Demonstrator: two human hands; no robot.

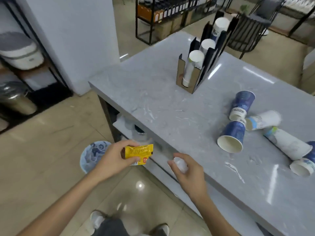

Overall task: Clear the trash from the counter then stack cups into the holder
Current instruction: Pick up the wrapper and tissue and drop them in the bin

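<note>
Upright, cup holder (pixel 196 72) — three slots, stacked cups (pixel 190 68).

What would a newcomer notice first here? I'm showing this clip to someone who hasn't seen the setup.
Probably the bright yellow packet pinched in the left hand just off the counter's near edge, while the right hand holds something small and white. Next, the paper cups lying tipped over at the counter's right, and the black cup holder with white stacks farther back.
</note>
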